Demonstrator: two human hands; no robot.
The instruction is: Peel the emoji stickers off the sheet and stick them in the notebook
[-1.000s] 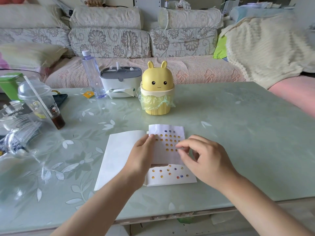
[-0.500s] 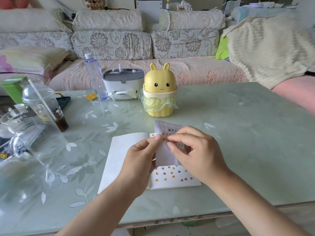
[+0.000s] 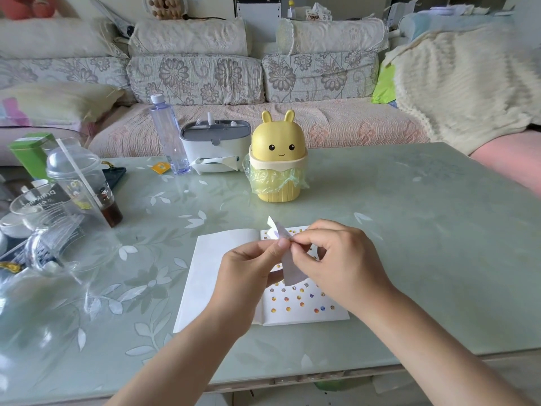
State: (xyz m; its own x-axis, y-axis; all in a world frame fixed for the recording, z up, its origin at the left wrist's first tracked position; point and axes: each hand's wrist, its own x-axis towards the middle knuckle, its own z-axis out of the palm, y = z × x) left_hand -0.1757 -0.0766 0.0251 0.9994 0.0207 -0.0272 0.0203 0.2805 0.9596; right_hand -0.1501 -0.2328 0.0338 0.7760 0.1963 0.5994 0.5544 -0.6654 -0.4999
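Note:
An open white notebook (image 3: 205,276) lies flat on the table in front of me; its right page carries several small emoji stickers (image 3: 298,303). Above it I hold the sticker sheet (image 3: 289,268) lifted and bent, its top corner sticking up. My left hand (image 3: 248,268) pinches the sheet's left edge between thumb and forefinger. My right hand (image 3: 336,265) pinches the sheet near the same spot with its fingertips. Whether a sticker is between those fingertips is hidden.
A yellow bunny-shaped bin (image 3: 278,162) with a green bag stands just beyond the notebook. Behind it are a grey-white tissue box (image 3: 215,148) and a clear bottle (image 3: 169,136). Plastic cups (image 3: 79,183) and clear packaging crowd the left side. A sofa runs along the far edge.
The sticker sheet has been lifted off the notebook and bent upward. Both hands have come together above the page and now pinch the sheet.

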